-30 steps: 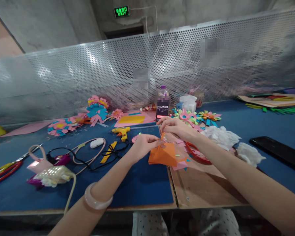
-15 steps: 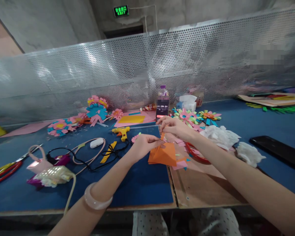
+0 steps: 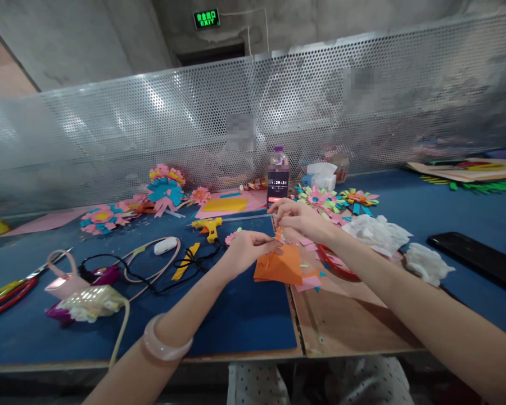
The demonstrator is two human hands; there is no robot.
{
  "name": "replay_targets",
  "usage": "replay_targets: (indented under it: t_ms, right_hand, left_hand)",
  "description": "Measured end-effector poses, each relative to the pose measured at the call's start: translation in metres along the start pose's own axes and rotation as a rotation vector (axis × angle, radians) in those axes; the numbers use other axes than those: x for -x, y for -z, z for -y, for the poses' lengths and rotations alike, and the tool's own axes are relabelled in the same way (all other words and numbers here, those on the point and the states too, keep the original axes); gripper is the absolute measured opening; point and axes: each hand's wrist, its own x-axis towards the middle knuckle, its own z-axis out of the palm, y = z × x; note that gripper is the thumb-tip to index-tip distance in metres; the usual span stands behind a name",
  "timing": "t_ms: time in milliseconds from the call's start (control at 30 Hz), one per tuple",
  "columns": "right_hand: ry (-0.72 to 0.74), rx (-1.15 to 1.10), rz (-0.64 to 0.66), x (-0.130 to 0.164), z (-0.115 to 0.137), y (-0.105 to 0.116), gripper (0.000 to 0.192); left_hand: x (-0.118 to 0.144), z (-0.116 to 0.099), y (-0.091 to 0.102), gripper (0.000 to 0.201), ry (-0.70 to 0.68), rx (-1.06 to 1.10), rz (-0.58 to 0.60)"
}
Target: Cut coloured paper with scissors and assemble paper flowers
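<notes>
A piece of orange paper [image 3: 283, 266], folded or layered, is at the table's middle with its lower edge over the seam between the blue mat and the bare wood. My left hand [image 3: 249, 251] pinches its upper left part between thumb and fingers. Just above, my right hand [image 3: 300, 218] has its fingers bent down in a pinch at a narrow orange bit sticking up from the paper. Its fingertips partly hide that bit. Under my right forearm lies a red scissor handle [image 3: 337, 264] among pink scraps [image 3: 308, 282].
A yellow glue gun [image 3: 211, 226] with a black cord lies left of my hands. Paper flowers [image 3: 165, 188] stand behind it. A phone showing a timer [image 3: 278, 185] leans on a bottle. Crumpled tissues [image 3: 377, 233] and a black phone [image 3: 476, 261] lie right, scissors [image 3: 14, 289] far left.
</notes>
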Motion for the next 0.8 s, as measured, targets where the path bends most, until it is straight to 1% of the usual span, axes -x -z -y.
replay_targets:
  t_ms: [267, 333, 433, 467, 500, 533, 600, 633, 667, 767, 800]
  right_hand:
    - [-0.012, -0.066, -0.013, 0.0, 0.004, -0.001, 0.015]
    - [-0.033, -0.069, -0.07, -0.002, 0.003, 0.004, 0.016]
    - [-0.125, 0.005, -0.227, -0.004, 0.001, 0.019, 0.019]
    - [-0.163, 0.062, -0.255, -0.002, 0.0, 0.026, 0.019]
    - [-0.194, 0.149, -0.25, 0.003, -0.002, 0.033, 0.02]
    - [-0.219, 0.267, -0.214, 0.009, -0.004, 0.04, 0.019]
    - [-0.253, 0.573, -0.08, 0.029, -0.012, 0.051, 0.019]
    - [-0.274, 0.734, -0.057, 0.042, -0.018, 0.054, 0.021]
    - [-0.298, 0.885, -0.03, 0.055, -0.024, 0.055, 0.025]
    - [-0.236, 1.221, 0.127, 0.092, -0.044, 0.05, 0.036]
    - [-0.249, 1.288, 0.131, 0.101, -0.049, 0.047, 0.038]
  left_hand:
    - [0.0, -0.001, 0.001, 0.027, 0.008, -0.017, -0.011]
    - [0.0, 0.002, 0.001, 0.027, 0.013, -0.023, -0.049]
    - [-0.002, 0.005, 0.002, 0.028, 0.05, 0.008, -0.125]
    - [-0.002, 0.006, 0.002, 0.029, 0.073, 0.048, -0.14]
    - [-0.002, 0.006, 0.002, 0.03, 0.101, 0.098, -0.149]
    - [-0.002, 0.006, 0.002, 0.031, 0.131, 0.153, -0.155]
    - [-0.002, 0.006, 0.002, 0.031, 0.187, 0.24, -0.164]
    - [-0.002, 0.006, 0.001, 0.031, 0.21, 0.263, -0.169]
    - [-0.002, 0.006, 0.001, 0.031, 0.23, 0.278, -0.174]
    - [-0.002, 0.006, -0.001, 0.03, 0.261, 0.306, -0.176]
    - [-0.002, 0.005, -0.001, 0.03, 0.266, 0.312, -0.175]
